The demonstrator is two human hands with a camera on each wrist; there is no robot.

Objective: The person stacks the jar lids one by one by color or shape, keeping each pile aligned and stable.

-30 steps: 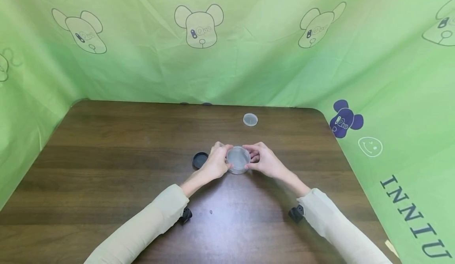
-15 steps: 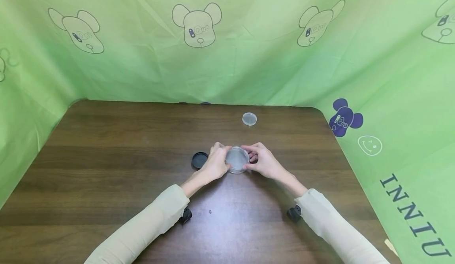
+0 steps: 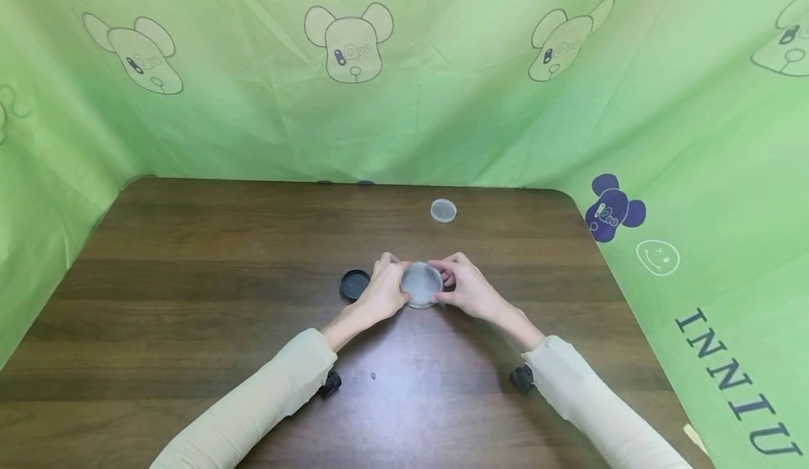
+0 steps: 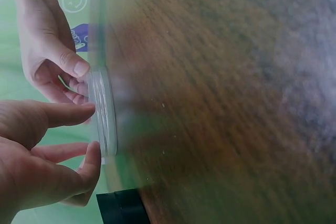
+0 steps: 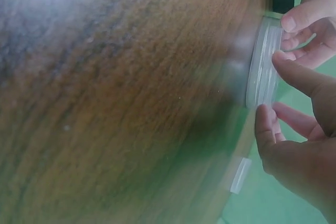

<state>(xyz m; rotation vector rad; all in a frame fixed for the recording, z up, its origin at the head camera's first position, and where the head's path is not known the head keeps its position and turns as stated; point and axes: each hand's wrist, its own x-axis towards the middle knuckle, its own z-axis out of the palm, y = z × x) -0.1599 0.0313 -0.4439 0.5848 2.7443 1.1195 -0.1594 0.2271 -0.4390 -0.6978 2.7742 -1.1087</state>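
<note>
Head, dish point(image 3: 422, 284) between hands point(image 3: 382, 290) point(image 3: 469, 288), seemingly on table point(image 3: 221, 265)

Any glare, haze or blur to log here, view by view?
Head: bright glare on the wooden tabletop at bottom centre, the clear round container fairly crisp; left wrist: hazy, tabletop soft, pale sheen toward the right edge; right wrist: also hazy, tabletop soft, brightest glare at top left.

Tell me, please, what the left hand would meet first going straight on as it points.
The left hand would first meet the clear round plastic dish it holds, then probably the right hand.
</note>
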